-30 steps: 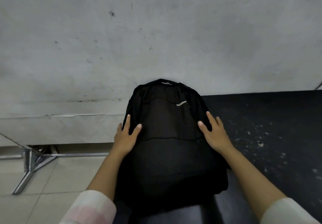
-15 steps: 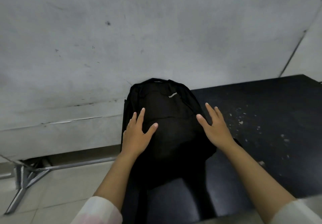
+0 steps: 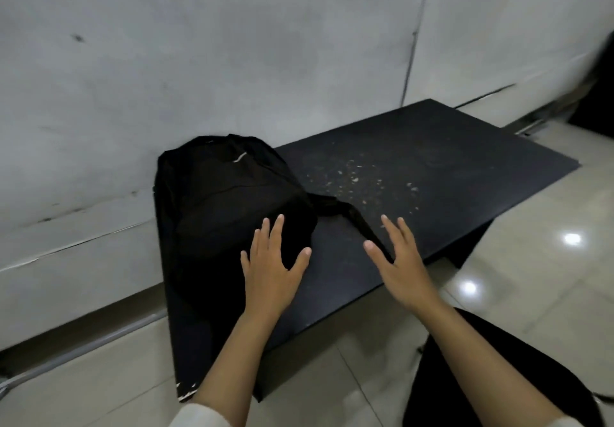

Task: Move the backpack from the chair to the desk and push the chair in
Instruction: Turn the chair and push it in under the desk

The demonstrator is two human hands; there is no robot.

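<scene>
A black backpack [image 3: 229, 200] lies on the left end of the black desk [image 3: 442, 167], its top against the wall, and one strap [image 3: 352, 219] trails to the right across the desktop. My left hand [image 3: 270, 268] hovers flat with fingers spread over the backpack's near right corner. My right hand [image 3: 400, 262] is open too, above the desktop beside the strap's end. Neither hand holds anything. A black round chair seat [image 3: 491, 376] shows at the lower right under my right forearm.
A grey wall [image 3: 232, 61] runs behind the desk. White specks dot the desktop's middle. Glossy tiled floor [image 3: 531, 277] lies to the right and in front. A dark object [image 3: 598, 101] stands at the far right edge.
Both hands have come off the backpack's sides and drawn back toward me. The view has swung right and pulled back, showing the whole desk and the chair seat.
</scene>
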